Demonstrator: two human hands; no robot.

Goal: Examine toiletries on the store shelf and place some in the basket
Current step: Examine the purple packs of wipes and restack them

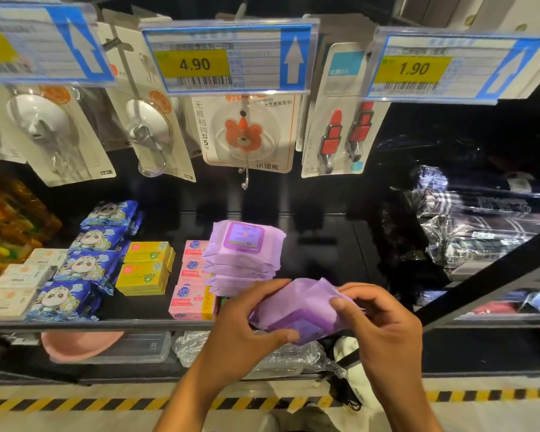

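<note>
A purple pack of wet wipes (303, 308) is held in front of the shelf edge, tilted, its lid facing down toward me. My left hand (247, 328) grips its left end with fingers over the top and thumb under the lid. My right hand (384, 322) grips its right end, thumb on top. Just behind on the black shelf (325, 244) stands a stack of the same purple wipe packs (242, 254). No basket is in view.
On the shelf lie pink soap boxes (192, 302), yellow soap boxes (145, 275), blue panda packets (91, 263) and white boxes (19, 282). Hook packs (247, 132) hang above under price tags (228, 57). Dark wrapped bundles (480, 219) fill the right. A pink basin (78, 344) sits below.
</note>
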